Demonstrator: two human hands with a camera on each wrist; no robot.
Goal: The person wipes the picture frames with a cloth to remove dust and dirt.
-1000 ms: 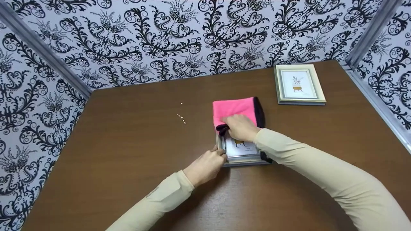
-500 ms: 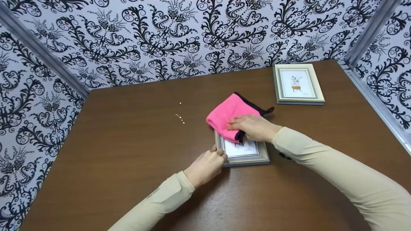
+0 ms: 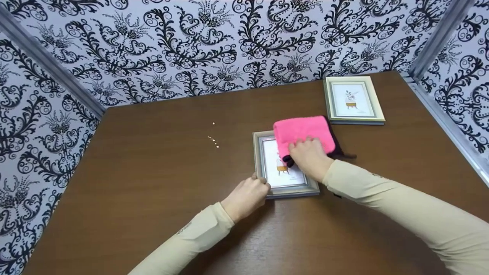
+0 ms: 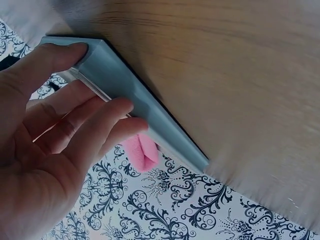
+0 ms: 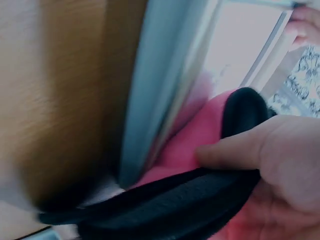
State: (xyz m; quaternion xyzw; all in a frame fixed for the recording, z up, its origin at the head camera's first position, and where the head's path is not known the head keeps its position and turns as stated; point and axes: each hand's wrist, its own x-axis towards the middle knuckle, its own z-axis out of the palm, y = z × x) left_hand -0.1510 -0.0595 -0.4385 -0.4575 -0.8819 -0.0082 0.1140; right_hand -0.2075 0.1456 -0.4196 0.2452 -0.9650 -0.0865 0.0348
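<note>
A picture frame (image 3: 260, 160) with a cream and grey border lies on the brown table. My left hand (image 3: 246, 196) holds its near left corner; in the left wrist view the thumb (image 4: 67, 56) presses the frame's grey side and the fingers reach over its edge. My right hand (image 3: 309, 156) grips a folded pink cloth (image 3: 301, 128) with black trim, spread over the frame's upper right part and past its right edge. In the right wrist view the thumb (image 5: 232, 152) pinches the cloth beside the black trim (image 5: 170, 205). The cloth hides part of the plant picture.
A second, similar picture frame (image 3: 376, 99) lies at the back right of the table (image 3: 153, 172). Several small pale specks (image 3: 214, 141) lie left of the near frame. Patterned walls (image 3: 214, 46) stand behind and at both sides.
The right hand has moved the cloth over the frame, first turning it leftward, then shifting it to the right edge, uncovering the frame's left side. The left hand stays at the corner.
</note>
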